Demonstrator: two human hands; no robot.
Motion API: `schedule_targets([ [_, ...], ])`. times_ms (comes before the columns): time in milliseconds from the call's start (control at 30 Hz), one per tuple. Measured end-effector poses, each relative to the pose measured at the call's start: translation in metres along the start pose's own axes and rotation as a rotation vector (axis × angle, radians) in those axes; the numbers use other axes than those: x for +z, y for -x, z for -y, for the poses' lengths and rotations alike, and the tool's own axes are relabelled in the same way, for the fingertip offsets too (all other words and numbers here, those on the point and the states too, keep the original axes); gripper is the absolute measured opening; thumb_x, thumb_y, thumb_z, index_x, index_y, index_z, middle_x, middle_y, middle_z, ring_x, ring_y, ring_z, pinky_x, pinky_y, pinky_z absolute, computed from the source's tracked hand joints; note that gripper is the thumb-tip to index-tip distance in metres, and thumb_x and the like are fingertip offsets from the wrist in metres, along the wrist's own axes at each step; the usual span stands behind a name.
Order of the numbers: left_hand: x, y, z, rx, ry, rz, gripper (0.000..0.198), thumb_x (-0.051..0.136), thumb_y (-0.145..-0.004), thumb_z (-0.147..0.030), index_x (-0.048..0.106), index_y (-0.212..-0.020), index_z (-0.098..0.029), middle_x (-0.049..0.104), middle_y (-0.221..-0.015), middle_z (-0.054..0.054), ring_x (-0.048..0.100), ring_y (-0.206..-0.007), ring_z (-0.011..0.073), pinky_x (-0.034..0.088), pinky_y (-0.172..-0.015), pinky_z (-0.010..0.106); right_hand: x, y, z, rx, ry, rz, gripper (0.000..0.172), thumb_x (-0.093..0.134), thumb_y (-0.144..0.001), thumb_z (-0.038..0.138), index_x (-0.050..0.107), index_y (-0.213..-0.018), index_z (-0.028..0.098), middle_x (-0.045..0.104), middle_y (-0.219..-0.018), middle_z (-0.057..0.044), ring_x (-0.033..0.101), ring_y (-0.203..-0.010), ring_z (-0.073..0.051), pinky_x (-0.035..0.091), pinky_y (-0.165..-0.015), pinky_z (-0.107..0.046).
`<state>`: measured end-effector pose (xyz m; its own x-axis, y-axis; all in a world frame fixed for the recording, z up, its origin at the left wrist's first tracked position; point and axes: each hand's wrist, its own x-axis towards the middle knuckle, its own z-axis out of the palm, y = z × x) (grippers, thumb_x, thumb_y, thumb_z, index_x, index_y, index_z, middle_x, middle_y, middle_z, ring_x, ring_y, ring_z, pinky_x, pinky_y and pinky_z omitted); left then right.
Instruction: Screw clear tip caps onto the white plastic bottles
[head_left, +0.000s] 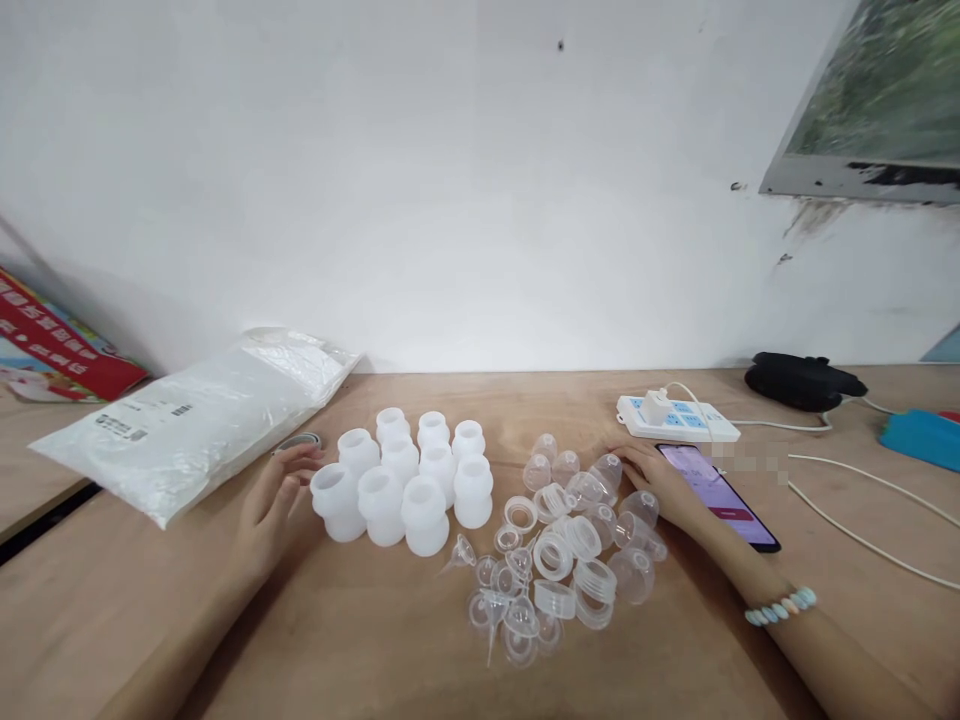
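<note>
My left hand [276,500] rests on the table with fingers apart, just left of several white open-necked bottles [384,500] standing upright in a cluster. Nothing shows in that hand. On the other side, my right hand [656,482] lies with fingers stretched beside several clear dome caps [632,575]; whether its fingertips touch the closest one, I cannot tell. Between the hands, right of the bottles, is a loose pile of translucent screw rings [555,600]. Clear nipple-shaped pieces [522,617], some with thin stems, lie at the front of that pile.
At the left lies a white plastic parcel bag [202,410], with a round grey object [298,440] by its edge. A phone [716,495] and power strip [679,417] sit right, with white cables, a black case [802,380] and a blue item [922,437] farther over.
</note>
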<state>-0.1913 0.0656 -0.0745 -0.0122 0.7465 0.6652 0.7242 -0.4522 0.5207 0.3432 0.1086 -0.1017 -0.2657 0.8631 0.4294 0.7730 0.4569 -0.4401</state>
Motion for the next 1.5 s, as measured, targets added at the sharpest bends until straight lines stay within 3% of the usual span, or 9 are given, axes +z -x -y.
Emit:
schedule_targets([
  [333, 0.001, 0.008, -0.014, 0.099, -0.147, 0.233, 0.070, 0.063, -0.078, -0.058, 0.034, -0.128, -0.019, 0.056, -0.117, 0.012, 0.062, -0.102, 0.0312, 0.053, -0.085, 0.045, -0.014, -0.001, 0.017, 0.083, 0.034, -0.268, 0.024, 0.042, -0.089, 0.027, 0.064, -0.093, 0.018, 0.069, -0.096, -0.012, 0.063, -0.093, -0.029, 0.049, -0.087, -0.043],
  [533, -0.006, 0.007, -0.027, 0.068, -0.205, 0.180, 0.048, 0.056, -0.083, -0.054, 0.045, -0.113, -0.019, 0.063, -0.102, 0.008, 0.066, -0.091, 0.0282, 0.054, -0.079, 0.040, -0.024, 0.000, 0.077, 0.026, -0.030, -0.359, 0.021, 0.044, -0.093, 0.028, 0.064, -0.094, 0.021, 0.070, -0.095, -0.008, 0.064, -0.090, -0.026, 0.049, -0.083, -0.039],
  [667, -0.014, 0.008, -0.047, 0.095, -0.194, -0.062, 0.046, 0.057, -0.082, -0.053, 0.044, -0.114, -0.022, 0.062, -0.103, 0.007, 0.065, -0.094, 0.0278, 0.054, -0.082, 0.043, -0.018, 0.005, 0.136, -0.150, -0.091, -0.069, 0.018, 0.048, -0.094, 0.026, 0.066, -0.094, 0.024, 0.071, -0.095, -0.006, 0.064, -0.092, -0.027, 0.048, -0.084, -0.041],
  [800, -0.009, 0.019, -0.073, 0.140, -0.154, -0.032, 0.045, 0.058, -0.084, -0.049, 0.044, -0.118, -0.023, 0.060, -0.109, 0.007, 0.062, -0.102, 0.0284, 0.052, -0.089, 0.043, -0.009, 0.006, 0.167, -0.259, -0.101, 0.159, 0.017, 0.049, -0.096, 0.022, 0.065, -0.091, 0.021, 0.070, -0.092, -0.005, 0.061, -0.090, -0.025, 0.044, -0.089, -0.043],
  [900, -0.005, 0.026, -0.086, 0.125, -0.157, 0.017, 0.046, 0.063, -0.079, -0.052, 0.050, -0.111, -0.021, 0.063, -0.100, 0.005, 0.064, -0.091, 0.0268, 0.054, -0.081, 0.039, -0.004, 0.006, 0.164, -0.267, -0.068, 0.198, 0.011, 0.054, -0.094, 0.021, 0.065, -0.090, 0.020, 0.068, -0.094, -0.006, 0.059, -0.096, -0.027, 0.042, -0.091, -0.046],
  [1067, -0.012, 0.023, -0.079, -0.150, -0.204, -0.183, 0.049, 0.065, -0.077, -0.054, 0.054, -0.108, -0.018, 0.065, -0.093, 0.005, 0.064, -0.079, 0.0239, 0.055, -0.070, 0.037, -0.006, 0.006, 0.149, -0.175, -0.160, 0.187, 0.013, 0.052, -0.095, 0.020, 0.065, -0.092, 0.020, 0.068, -0.098, -0.007, 0.059, -0.096, -0.027, 0.044, -0.088, -0.044],
  [1233, -0.005, 0.021, -0.052, -0.367, -0.128, 0.026, 0.053, 0.066, -0.077, -0.054, 0.052, -0.114, -0.018, 0.066, -0.098, 0.008, 0.067, -0.078, 0.0251, 0.058, -0.059, 0.035, -0.006, 0.009, 0.143, -0.232, -0.117, 0.277, 0.023, 0.058, -0.084, 0.010, 0.065, -0.103, 0.020, 0.068, -0.109, -0.007, 0.055, -0.110, -0.029, 0.040, -0.096, -0.048],
  [1367, 0.000, 0.024, -0.043, -0.315, -0.067, 0.189, 0.062, 0.068, -0.077, -0.051, 0.045, -0.127, -0.023, 0.063, -0.113, 0.008, 0.068, -0.089, 0.0268, 0.060, -0.070, 0.039, -0.004, 0.015, 0.144, -0.291, -0.033, 0.392, 0.046, 0.066, -0.072, 0.006, 0.063, -0.115, 0.023, 0.064, -0.121, -0.007, 0.047, -0.123, -0.032, 0.030, -0.106, -0.054],
  [1500, -0.010, 0.024, -0.058, -0.048, -0.147, -0.001, 0.062, 0.065, -0.081, -0.049, 0.041, -0.130, -0.021, 0.053, -0.129, 0.014, 0.055, -0.116, 0.0353, 0.056, -0.083, 0.047, -0.001, 0.017, 0.148, -0.285, -0.023, 0.442, 0.044, 0.072, -0.073, 0.009, 0.064, -0.114, 0.023, 0.065, -0.120, -0.007, 0.042, -0.128, -0.033, 0.026, -0.108, -0.056],
])
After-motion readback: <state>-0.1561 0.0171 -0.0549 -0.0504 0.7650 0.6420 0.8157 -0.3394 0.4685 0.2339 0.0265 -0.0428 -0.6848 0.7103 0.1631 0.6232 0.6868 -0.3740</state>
